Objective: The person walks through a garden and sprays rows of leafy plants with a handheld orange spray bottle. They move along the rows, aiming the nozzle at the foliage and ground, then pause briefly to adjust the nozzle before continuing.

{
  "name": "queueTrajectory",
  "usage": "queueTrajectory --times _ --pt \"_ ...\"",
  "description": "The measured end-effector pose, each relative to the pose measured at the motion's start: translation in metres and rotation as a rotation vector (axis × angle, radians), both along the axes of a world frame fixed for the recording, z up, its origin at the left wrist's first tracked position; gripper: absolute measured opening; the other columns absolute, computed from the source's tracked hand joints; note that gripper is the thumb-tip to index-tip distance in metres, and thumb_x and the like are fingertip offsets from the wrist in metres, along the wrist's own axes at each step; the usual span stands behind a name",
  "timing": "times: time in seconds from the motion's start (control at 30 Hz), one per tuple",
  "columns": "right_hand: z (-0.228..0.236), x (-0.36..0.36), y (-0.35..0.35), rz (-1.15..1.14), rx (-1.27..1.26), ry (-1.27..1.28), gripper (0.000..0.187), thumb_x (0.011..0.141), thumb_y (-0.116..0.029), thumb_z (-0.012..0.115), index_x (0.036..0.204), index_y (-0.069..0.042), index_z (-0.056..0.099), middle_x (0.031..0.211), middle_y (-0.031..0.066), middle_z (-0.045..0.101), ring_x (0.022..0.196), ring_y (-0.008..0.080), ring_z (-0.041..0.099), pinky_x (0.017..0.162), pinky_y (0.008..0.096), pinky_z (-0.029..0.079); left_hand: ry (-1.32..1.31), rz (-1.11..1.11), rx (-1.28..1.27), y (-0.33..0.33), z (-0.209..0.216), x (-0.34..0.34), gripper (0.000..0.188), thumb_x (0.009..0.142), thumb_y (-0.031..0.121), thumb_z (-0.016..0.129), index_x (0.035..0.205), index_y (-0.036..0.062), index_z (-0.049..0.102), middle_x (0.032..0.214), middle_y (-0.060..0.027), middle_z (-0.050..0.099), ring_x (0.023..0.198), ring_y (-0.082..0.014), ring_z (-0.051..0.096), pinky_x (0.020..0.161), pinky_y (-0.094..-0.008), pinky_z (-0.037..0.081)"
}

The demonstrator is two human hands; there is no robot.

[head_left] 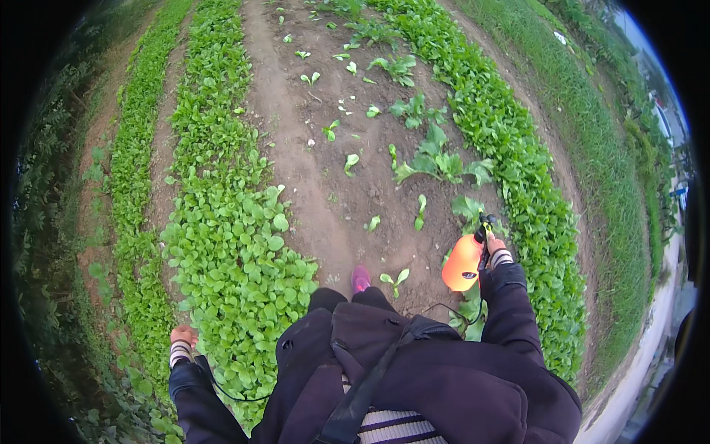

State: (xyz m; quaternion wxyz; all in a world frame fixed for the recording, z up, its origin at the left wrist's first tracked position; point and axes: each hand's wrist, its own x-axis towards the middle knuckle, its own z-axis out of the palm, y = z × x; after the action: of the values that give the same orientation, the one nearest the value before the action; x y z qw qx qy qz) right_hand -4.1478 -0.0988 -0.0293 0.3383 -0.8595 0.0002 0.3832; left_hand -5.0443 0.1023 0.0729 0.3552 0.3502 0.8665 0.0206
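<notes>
Best done keeping the right hand (494, 244) clenched on the orange spray bottle (462, 263) hanging just below it, nozzle low over nearby seedlings (396, 278), left hand (183, 337) seemingly empty.

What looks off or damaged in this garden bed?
Nothing is spilled or broken. The middle soil bed has only sparse, scattered seedlings, unlike the dense green rows beside it. The right hand holds an orange spray bottle upright.
</notes>
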Motion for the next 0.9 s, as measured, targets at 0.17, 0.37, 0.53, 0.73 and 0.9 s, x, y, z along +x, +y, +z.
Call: queueTrajectory --times 0.17,0.37,0.53,0.73,0.9 --pt "-0.017 0.019 0.081 -0.031 -0.050 -0.005 0.051 0.087 -0.045 0.033 0.068 -0.003 0.056 0.055 0.0090 0.055 0.047 0.0223 0.055 0.045 0.0351 0.045 -0.003 -0.004 -0.047 0.079 -0.001 0.020 0.019 0.078 0.005 0.045 0.091 0.0017 0.059 0.064 -0.0104 0.061 0.047 -0.0177 0.057 0.039 -0.0284 0.045" --pt "-0.051 0.021 0.105 -0.011 -0.128 -0.017 0.053 0.085 -0.047 0.033 0.077 -0.001 0.057 0.062 0.0125 0.056 0.058 0.0250 0.056 0.054 0.0379 0.045 0.027 0.010 -0.100 0.218 -0.004 0.011 0.017 0.079 0.011 0.045 0.086 0.0025 0.059 0.060 -0.0097 0.059 0.046 -0.0178 0.057 0.038 -0.0309 0.044" --pt "-0.029 0.000 0.149 0.106 -0.473 -0.232 0.063 0.084 -0.051 0.030 0.079 0.004 0.061 0.066 0.0144 0.060 0.066 0.0273 0.060 0.061 0.0391 0.045 -0.039 -0.088 -0.014 0.341 -0.008 0.038 0.018 0.078 0.009 0.045 0.086 0.0017 0.059 0.062 -0.0106 0.060 0.048 -0.0195 0.057 0.040 -0.0303 0.044" --pt "0.020 -0.023 0.255 0.009 -0.400 -0.111 0.060 0.085 -0.048 0.030 0.073 0.004 0.059 0.061 0.0110 0.058 0.056 0.0240 0.058 0.054 0.0371 0.045 -0.096 -0.188 0.045 0.479 -0.020 0.087 0.016 0.075 0.005 0.049 0.085 0.0018 0.060 0.061 -0.0082 0.060 0.048 -0.0146 0.057 0.041 -0.0273 0.044" --pt "0.026 -0.005 0.360 -0.057 -0.309 -0.050 0.057 0.086 -0.046 0.031 0.071 0.002 0.058 0.059 0.0101 0.057 0.054 0.0234 0.057 0.051 0.0363 0.045 -0.061 -0.200 -0.013 0.565 -0.033 0.097 0.025 0.073 0.001 0.050 0.097 0.0027 0.057 0.065 -0.0107 0.061 0.048 -0.0179 0.057 0.041 -0.0291 0.045"
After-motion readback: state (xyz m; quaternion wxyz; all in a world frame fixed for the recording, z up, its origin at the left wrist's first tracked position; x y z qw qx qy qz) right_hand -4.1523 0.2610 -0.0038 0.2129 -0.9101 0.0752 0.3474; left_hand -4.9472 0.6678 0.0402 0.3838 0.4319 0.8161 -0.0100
